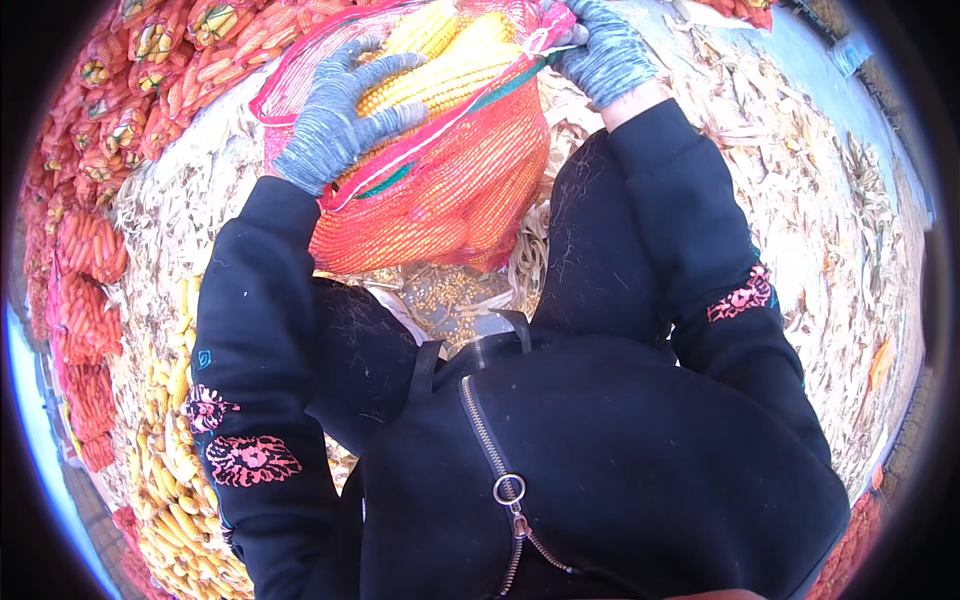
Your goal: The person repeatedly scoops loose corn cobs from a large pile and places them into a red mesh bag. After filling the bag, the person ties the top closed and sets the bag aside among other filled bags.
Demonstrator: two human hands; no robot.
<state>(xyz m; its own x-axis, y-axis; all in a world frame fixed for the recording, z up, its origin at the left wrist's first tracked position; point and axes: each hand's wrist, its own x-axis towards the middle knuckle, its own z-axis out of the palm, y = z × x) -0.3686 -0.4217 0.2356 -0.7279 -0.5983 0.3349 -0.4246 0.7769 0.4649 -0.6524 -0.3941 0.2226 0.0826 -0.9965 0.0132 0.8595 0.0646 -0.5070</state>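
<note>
A red mesh bag [450, 205] full of yellow corn cobs stands in front of my knees with its mouth open. My left hand [335, 120], in a grey-blue knit glove, is at the left of the mouth. Its thumb and fingers are set around the end of a corn cob [435, 85] lying on top. More cobs [425, 30] show behind that one. At the far right of the rim, my right hand [605, 55], gloved alike, closes on the bag's edge; its fingertips are partly hidden. A green drawstring [500, 88] runs along the pink-white hem.
Filled red mesh bags [90, 245] are piled along the left and far left. Loose yellow cobs [175, 500] lie in a heap at the lower left. Dry husks [790, 190] cover the ground on the right, and loose kernels [440, 300] are scattered between my legs.
</note>
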